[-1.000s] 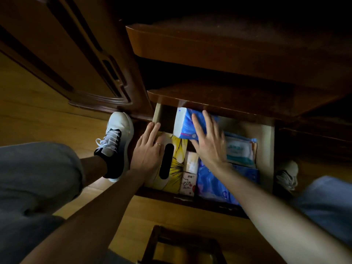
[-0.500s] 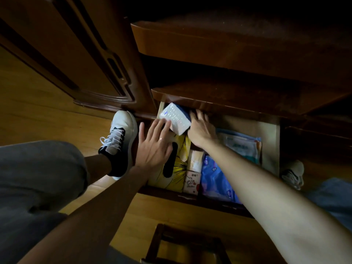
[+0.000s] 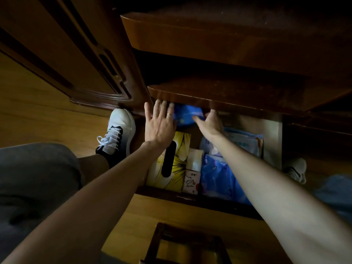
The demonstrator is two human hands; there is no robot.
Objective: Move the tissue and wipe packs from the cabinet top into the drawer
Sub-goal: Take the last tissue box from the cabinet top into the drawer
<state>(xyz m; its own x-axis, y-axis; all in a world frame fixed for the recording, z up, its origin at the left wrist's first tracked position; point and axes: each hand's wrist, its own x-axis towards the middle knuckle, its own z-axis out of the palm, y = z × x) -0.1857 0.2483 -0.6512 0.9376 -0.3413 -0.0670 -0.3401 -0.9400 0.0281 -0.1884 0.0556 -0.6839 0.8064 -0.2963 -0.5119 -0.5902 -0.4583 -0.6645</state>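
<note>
The open drawer (image 3: 271, 134) below the cabinet top (image 3: 219, 96) holds a yellow tissue box (image 3: 181, 159), two small white packs (image 3: 193, 172), a blue pack (image 3: 215, 178) and a pale wipe pack (image 3: 245, 141). At the drawer's back, half under the cabinet top's edge, lies a blue tissue pack (image 3: 185, 116). My left hand (image 3: 159, 123) rests flat against its left side with fingers spread. My right hand (image 3: 208, 121) grips its right side, fingertips hidden under the edge.
A dark wooden door (image 3: 62, 54) stands open at the left. My white shoe (image 3: 118, 130) is on the wooden floor beside the drawer, another shoe (image 3: 296, 169) at the right. A dark wooden frame (image 3: 182, 242) sits on the floor near me.
The blue tissue pack has gone from above the yellow box to the drawer's back, under the cabinet edge. Both hands moved back with it; my left hand left the yellow box.
</note>
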